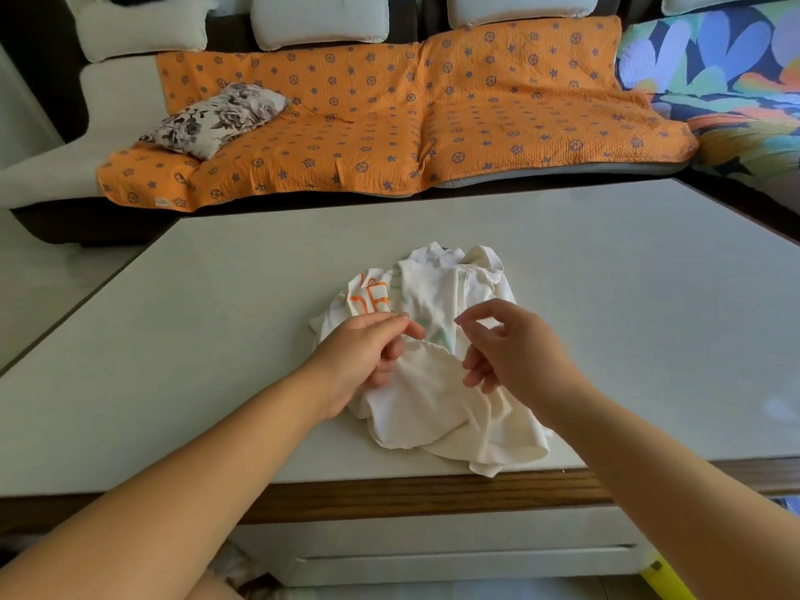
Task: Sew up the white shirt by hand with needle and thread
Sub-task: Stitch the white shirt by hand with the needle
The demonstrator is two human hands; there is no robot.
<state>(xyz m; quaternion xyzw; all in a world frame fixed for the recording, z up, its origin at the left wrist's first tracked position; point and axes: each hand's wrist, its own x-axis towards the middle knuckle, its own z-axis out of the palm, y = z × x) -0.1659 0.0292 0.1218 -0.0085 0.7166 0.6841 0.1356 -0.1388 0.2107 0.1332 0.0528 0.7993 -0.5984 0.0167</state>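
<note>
In the head view, a crumpled white cotton shirt (433,396) with orange and green print lies on the pale, smooth-topped table (216,322), near its front edge. The left hand (368,352) pinches a fold of the cloth between thumb and fingers, probably to steady the spot to be stitched. The right hand (515,352) hovers just above with its fingers loosely curled. Whether its thumb and forefinger pinch a needle or thread is too fine to tell.

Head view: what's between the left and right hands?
Between the left hand and right hand lies only a rumpled fold of the white shirt, with some green print showing. The head view shows this gap unobstructed.
</note>
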